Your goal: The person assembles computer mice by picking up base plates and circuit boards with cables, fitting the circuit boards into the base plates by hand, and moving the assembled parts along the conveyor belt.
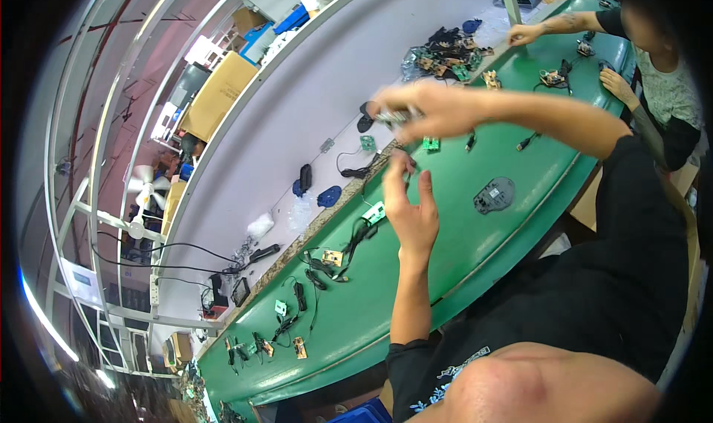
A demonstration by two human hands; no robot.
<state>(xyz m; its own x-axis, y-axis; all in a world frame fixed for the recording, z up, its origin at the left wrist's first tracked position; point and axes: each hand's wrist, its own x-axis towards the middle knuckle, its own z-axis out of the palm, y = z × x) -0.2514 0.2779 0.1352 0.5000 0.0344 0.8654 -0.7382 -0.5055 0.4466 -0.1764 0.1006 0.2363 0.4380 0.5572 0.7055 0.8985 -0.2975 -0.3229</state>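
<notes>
My right hand [433, 109] is raised over the far edge of the green bench and smeared by motion. Its fingers close around a small silvery-grey thing [399, 117], too blurred to name. Just below and nearer to me is my left hand [413, 213], fingers stretched upward and thumb apart, with nothing plainly in it. A small green circuit board [431, 144] shows beneath my right hand. Another green and white board [374, 213] with a black cable lies left of my left hand. To the right, a dark grey computer mouse shell [494, 196] rests on the bench.
Several boards with coiled cables [332, 258] line the far side of the green bench [371, 297]. A heap of parts [449, 51] lies beyond, near blue shells [329, 196] on the ledge. At right, a co-worker's hands [620, 87] are over the same bench.
</notes>
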